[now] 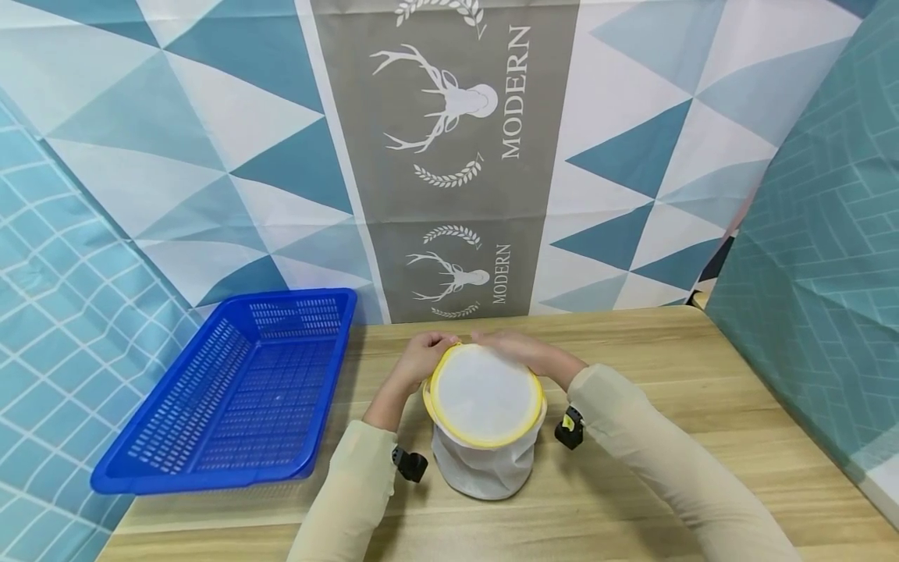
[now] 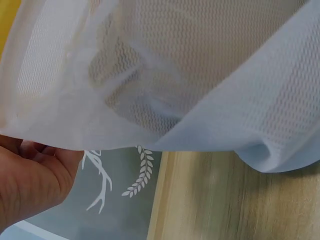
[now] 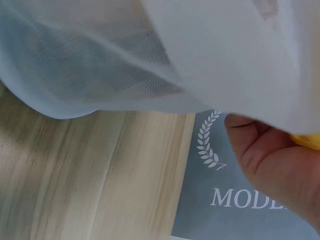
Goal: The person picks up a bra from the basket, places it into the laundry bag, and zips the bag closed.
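Note:
A white mesh laundry bag (image 1: 486,400) with a yellow zippered rim stands on the table, its round top tilted toward me and its soft sides sagging into folds. At the far left of the rim, my left hand (image 1: 417,362) pinches the edge near the yellow zipper. My right hand (image 1: 521,351), blurred, grips the far right part of the rim. In the left wrist view the white mesh (image 2: 165,65) covers part of the left fingers. Curled right fingers (image 3: 245,132) show below the fabric in the right wrist view, beside a bit of yellow rim.
To the left, a blue plastic basket (image 1: 330,375) with perforated sides stands on the wooden table (image 1: 632,484). Patterned cloth (image 1: 449,187) hangs behind the table, with tile-print sheets (image 1: 829,257) at either side. A black wrist camera (image 1: 570,428) sits by each sleeve.

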A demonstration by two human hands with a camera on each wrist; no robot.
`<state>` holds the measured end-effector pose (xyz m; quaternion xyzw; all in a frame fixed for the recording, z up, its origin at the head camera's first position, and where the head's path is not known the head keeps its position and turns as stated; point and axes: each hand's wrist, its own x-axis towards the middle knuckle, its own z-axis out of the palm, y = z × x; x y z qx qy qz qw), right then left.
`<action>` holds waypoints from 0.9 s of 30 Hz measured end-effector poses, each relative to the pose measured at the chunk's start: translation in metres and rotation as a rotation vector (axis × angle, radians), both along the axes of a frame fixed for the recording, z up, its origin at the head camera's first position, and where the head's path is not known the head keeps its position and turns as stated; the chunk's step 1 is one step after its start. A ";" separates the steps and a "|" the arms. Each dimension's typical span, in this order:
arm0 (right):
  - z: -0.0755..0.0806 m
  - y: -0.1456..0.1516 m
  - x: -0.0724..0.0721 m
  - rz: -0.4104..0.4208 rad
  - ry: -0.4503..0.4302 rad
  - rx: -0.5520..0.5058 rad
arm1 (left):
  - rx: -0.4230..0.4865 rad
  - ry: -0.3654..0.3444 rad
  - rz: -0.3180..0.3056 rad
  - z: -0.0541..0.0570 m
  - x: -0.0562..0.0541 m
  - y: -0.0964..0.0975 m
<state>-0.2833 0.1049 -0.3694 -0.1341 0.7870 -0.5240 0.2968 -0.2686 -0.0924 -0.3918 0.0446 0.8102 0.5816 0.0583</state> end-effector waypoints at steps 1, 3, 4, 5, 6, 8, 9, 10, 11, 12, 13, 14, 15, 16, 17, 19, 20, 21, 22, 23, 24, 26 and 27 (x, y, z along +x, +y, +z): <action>0.000 -0.001 0.000 0.003 0.021 0.019 | -0.003 0.000 0.003 0.001 0.000 0.000; 0.000 -0.002 -0.001 0.020 0.062 0.037 | -0.008 0.002 0.006 0.002 0.001 0.000; 0.000 -0.003 -0.001 0.033 0.066 0.030 | -0.012 0.005 0.007 0.002 0.001 0.000; 0.000 -0.003 -0.001 0.049 0.058 0.022 | -0.012 0.006 0.007 0.002 0.001 0.000; -0.001 -0.004 -0.001 0.060 0.046 0.012 | -0.014 0.008 0.003 0.002 0.001 0.000; -0.002 -0.003 -0.001 0.076 0.039 -0.009 | -0.010 -0.005 -0.007 0.002 0.001 -0.002; -0.002 -0.003 -0.001 0.080 0.037 -0.016 | -0.004 -0.015 -0.014 0.002 0.001 -0.002; -0.003 -0.003 -0.001 0.084 0.031 -0.021 | -0.003 -0.024 -0.025 0.002 0.001 -0.003; -0.004 -0.003 -0.001 0.088 0.032 -0.023 | 0.002 -0.039 -0.033 0.002 0.001 -0.004; -0.004 -0.002 0.000 0.087 0.029 -0.026 | 0.004 -0.052 -0.043 0.002 0.001 -0.005; -0.004 -0.002 0.000 0.089 0.027 -0.027 | 0.007 -0.065 -0.050 0.003 0.001 -0.005; -0.005 -0.001 0.000 0.091 0.021 -0.029 | 0.006 -0.071 -0.056 0.003 0.001 -0.006; -0.005 -0.001 0.000 0.093 0.017 -0.029 | 0.003 -0.074 -0.061 0.003 0.001 -0.006; -0.005 -0.001 0.000 0.094 0.012 -0.031 | -0.002 -0.073 -0.063 0.003 0.002 -0.006; -0.005 -0.001 0.001 0.096 0.007 -0.034 | -0.004 -0.076 -0.062 0.004 0.002 -0.006; -0.006 -0.001 0.001 0.094 0.000 -0.040 | -0.010 -0.069 -0.060 0.005 0.003 -0.006; -0.006 -0.001 0.001 0.092 -0.002 -0.043 | -0.012 -0.064 -0.059 0.005 0.004 -0.006; -0.006 -0.001 0.001 0.092 0.000 -0.044 | -0.010 -0.058 -0.058 0.005 0.005 -0.006; -0.005 -0.001 0.002 0.090 0.003 -0.044 | -0.009 -0.048 -0.057 0.005 0.005 -0.006; -0.005 -0.001 0.002 0.088 0.008 -0.043 | -0.006 -0.040 -0.056 0.005 0.005 -0.007; -0.005 -0.002 0.003 0.084 0.011 -0.043 | -0.004 -0.031 -0.054 0.004 0.006 -0.007; -0.004 -0.002 0.004 0.080 0.018 -0.038 | 0.006 -0.008 -0.050 0.003 0.006 -0.007; -0.003 -0.002 0.005 0.076 0.021 -0.035 | 0.010 0.005 -0.048 0.003 0.006 -0.007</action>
